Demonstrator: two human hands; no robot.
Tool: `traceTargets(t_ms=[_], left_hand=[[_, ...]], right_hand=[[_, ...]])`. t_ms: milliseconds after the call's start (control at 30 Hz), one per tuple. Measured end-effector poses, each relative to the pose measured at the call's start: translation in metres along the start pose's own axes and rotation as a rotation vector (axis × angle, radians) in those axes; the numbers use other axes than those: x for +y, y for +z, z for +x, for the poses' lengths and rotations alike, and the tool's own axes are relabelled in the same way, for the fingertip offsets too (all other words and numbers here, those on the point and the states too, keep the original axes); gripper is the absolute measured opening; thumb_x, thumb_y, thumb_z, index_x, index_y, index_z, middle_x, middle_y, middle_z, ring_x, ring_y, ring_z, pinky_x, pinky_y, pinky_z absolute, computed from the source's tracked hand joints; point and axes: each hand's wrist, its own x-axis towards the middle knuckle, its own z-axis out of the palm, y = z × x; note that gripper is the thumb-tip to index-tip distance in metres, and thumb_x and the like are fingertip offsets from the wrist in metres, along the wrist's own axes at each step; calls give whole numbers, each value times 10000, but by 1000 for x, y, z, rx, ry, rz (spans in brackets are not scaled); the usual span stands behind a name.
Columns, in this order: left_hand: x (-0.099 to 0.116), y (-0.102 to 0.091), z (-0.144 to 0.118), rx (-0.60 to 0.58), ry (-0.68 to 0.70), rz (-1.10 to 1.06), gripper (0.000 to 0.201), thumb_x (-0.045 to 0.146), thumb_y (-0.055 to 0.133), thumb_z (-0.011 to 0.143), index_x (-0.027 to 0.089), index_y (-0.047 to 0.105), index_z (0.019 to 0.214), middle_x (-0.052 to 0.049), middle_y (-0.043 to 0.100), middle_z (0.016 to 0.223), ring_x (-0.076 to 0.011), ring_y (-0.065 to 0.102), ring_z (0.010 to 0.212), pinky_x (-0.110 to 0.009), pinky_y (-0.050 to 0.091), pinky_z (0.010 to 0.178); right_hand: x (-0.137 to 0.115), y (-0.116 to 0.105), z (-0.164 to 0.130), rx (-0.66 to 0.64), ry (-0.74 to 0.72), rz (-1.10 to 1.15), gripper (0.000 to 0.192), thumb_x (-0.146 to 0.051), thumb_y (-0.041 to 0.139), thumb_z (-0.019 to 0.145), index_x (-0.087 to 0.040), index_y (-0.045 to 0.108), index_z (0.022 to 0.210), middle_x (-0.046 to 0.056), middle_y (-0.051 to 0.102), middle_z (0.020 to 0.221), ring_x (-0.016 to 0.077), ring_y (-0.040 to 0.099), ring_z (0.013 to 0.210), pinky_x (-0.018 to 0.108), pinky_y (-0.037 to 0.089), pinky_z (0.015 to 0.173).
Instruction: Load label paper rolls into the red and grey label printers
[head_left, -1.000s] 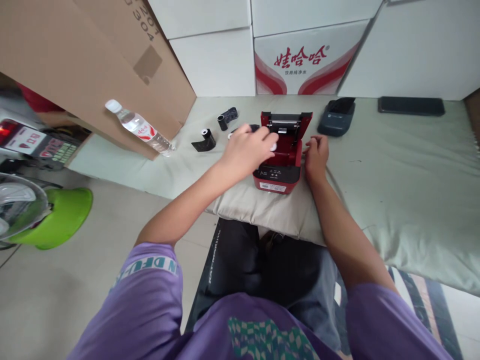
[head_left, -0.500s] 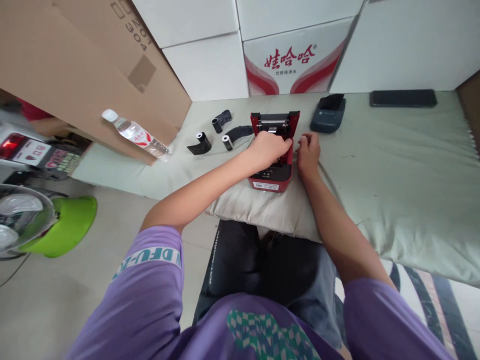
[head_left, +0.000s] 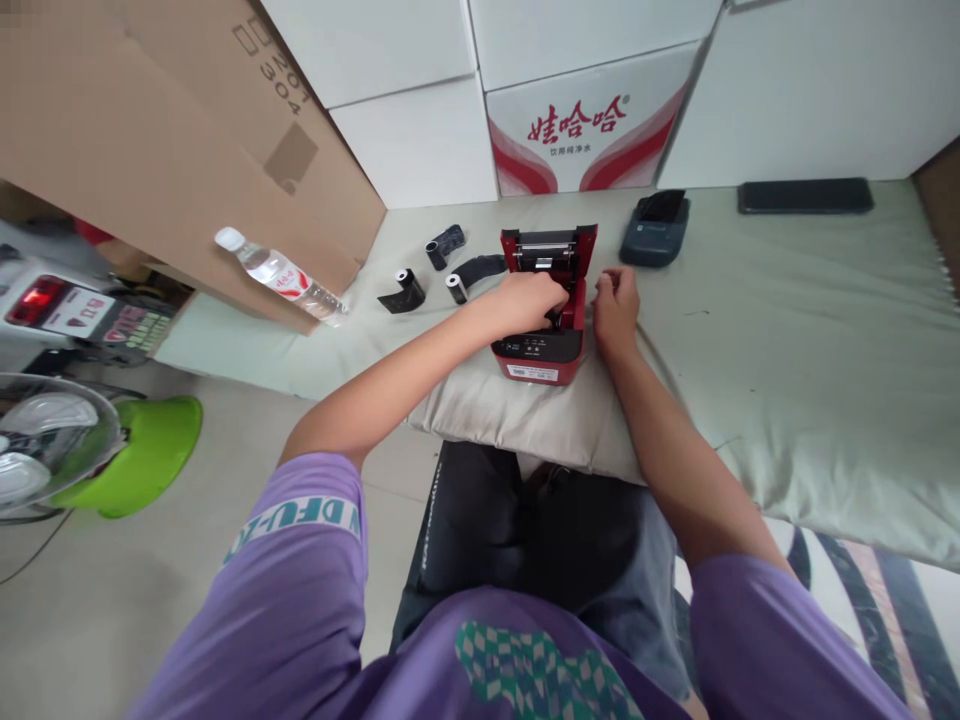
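Observation:
A red and black label printer (head_left: 538,347) stands on the pale green cushion with its lid (head_left: 549,252) raised. My left hand (head_left: 534,300) reaches into its compartment from the left, fingers bent downward. Those fingertips are partly hidden inside, and what they pinch does not show. Close to the printer's right side my right hand (head_left: 617,308) rests, loosely curled with a gap between thumb and fingers and nothing in it. Left of the printer lie several small black ribbon rolls, among them one with a loose flap (head_left: 405,290) and one with a longer strip (head_left: 480,268).
A dark handheld device (head_left: 655,230) and a flat black object (head_left: 805,196) lie to the right. White cartons (head_left: 581,125) line the back. At left, a water bottle (head_left: 281,275) leans against a big brown box (head_left: 195,130). The cushion's front edge (head_left: 517,435) is near my knees.
My left hand has shifted slightly left and down inside the printer, uncovering more of its right interior. My right hand stays in place. The view has moved a little.

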Motion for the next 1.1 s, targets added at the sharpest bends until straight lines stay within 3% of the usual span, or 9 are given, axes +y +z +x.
traceTargets(t_ms=[167,300,533,667,900,1100], left_hand=[[-9,11,2,39,11,-57,272,194,691,884,248,805,1126,-104,812,1147,-292,762,1078,-392,536,831],[-9,9,-2,64,16,-109,306,191,678,883,238,796,1161,-97,813,1176,-287,758,1096,-382,547,841],[-14,-13,-43,163,63,-208,428,117,626,887,224,756,1281,-84,803,1266,-269,746,1151,-377,557,979],[-14,-18,-63,267,38,-214,477,98,578,926,258,717,1353,-50,814,1172,-243,754,1088,-372,556,964],[-6,7,-86,450,79,-144,272,166,539,1031,236,769,1157,-61,829,1129,-248,746,1071,-405,526,944],[6,30,-105,572,77,-114,283,208,504,1091,239,784,1121,-53,841,1083,-236,742,1016,-399,488,855]], right_hand=[[1,0,0,6,-3,1,413,-672,506,997,-269,587,1034,18,656,907,216,648,815,510,580,970],[2,0,1,3,-6,5,429,-679,516,971,-263,597,1037,23,651,899,227,657,830,529,580,974],[10,1,3,-6,-27,45,522,-776,545,936,-269,613,1037,26,656,887,247,676,840,552,590,957],[8,0,2,8,-35,105,540,-809,591,920,-282,638,1025,20,681,888,242,682,846,539,595,955],[-22,-4,-7,-237,-162,332,603,-817,504,982,-343,712,1293,41,765,1334,289,727,1212,538,602,1040],[-22,-5,-6,-374,-134,410,593,-852,535,950,-463,676,1375,-12,699,1429,294,677,1364,504,646,1026]])
